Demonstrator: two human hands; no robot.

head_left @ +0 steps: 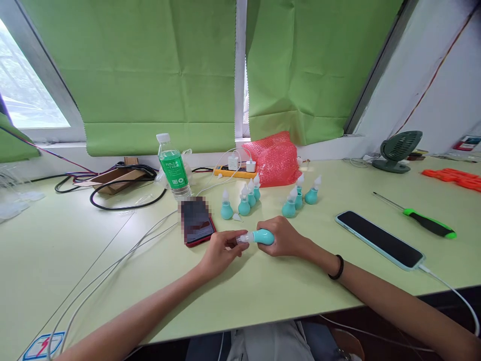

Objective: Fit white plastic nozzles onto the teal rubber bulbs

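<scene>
Held between both hands, just above the table, is a teal nasal aspirator (264, 236) with a clear tip pointing left. The fingers of my left hand (221, 250) pinch its clear tip end. My right hand (280, 236) is closed round the teal bulb. Behind them, several similar teal aspirators stand in two groups, one on the left (244, 204) and one on the right (289, 206). A small whitish piece (237, 217) lies by the left group. Close to my left hand is a red-edged phone (197, 220), its screen partly blurred out.
A water bottle (173, 170) stands behind the phone, near black cables and a cardboard box (116, 179). At the back are a power strip (240, 172) and red bubble wrap (276, 160). To the right lie a charging phone (379, 239), a screwdriver (430, 222) and a fan (398, 150).
</scene>
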